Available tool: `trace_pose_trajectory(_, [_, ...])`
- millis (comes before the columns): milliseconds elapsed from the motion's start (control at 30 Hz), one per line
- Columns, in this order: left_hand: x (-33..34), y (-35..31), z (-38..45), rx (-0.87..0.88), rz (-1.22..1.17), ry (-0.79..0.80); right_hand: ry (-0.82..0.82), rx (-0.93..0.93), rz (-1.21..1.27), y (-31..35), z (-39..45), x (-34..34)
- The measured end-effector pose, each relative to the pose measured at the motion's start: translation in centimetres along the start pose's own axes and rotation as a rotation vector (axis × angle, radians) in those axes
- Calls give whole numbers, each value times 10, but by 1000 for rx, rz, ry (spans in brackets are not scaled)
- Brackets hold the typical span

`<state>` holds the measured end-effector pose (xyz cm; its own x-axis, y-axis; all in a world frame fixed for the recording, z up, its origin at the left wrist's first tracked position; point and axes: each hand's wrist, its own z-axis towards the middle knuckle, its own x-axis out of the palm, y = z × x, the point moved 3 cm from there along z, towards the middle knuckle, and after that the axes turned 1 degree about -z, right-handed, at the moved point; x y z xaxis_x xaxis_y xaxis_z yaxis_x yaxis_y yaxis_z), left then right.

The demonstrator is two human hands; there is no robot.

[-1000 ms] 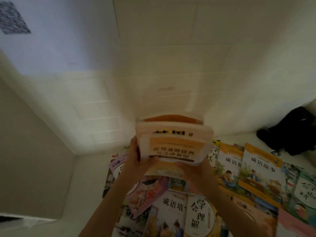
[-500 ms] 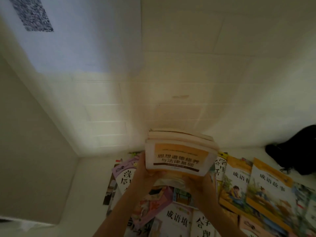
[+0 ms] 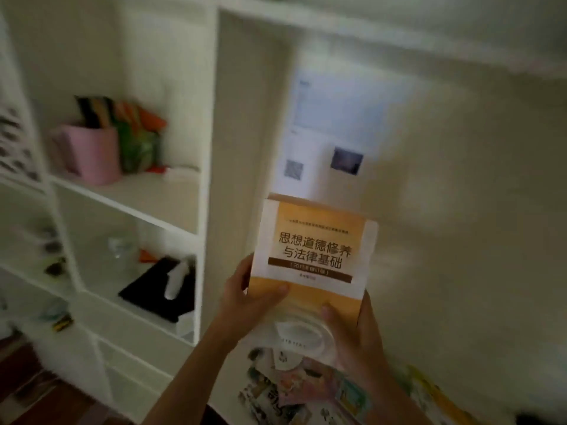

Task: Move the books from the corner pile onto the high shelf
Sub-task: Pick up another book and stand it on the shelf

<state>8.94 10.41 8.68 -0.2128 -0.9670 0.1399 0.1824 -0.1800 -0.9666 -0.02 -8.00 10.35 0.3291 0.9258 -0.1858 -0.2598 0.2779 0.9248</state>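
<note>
- The orange book (image 3: 313,256) stands nearly upright in mid-air, long axis vertical, top leaning toward one o'clock, cover facing the camera.
- The left hand (image 3: 245,297) grips its lower left edge; the right hand (image 3: 356,329) grips its lower right corner.
- The white shelf (image 3: 129,197) lies at nine o'clock.

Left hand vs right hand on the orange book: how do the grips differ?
The left hand grips the orange book's lower left edge, thumb across the cover; the right hand holds its lower right corner, thumb on the bottom margin. The left hand sits higher than the right hand. Both hold the book raised, cover facing the camera.
</note>
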Motion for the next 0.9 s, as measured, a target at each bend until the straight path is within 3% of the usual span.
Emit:
trace_pose_trajectory(267, [-83,-206,-76,355,140,-198,157,-342,156,178,-12,68])
trace_pose_trajectory(500, [-59,-370,-61,607,139,-163,115,-588,131,330,39,32])
trace_pose_trajectory(667, [-20,-422,9,669,75,-91,112,-595,82,390,118,-11])
trace_pose_trajectory(900, [11,-426,116,616,74,25,73,-540,6,378,216,-31])
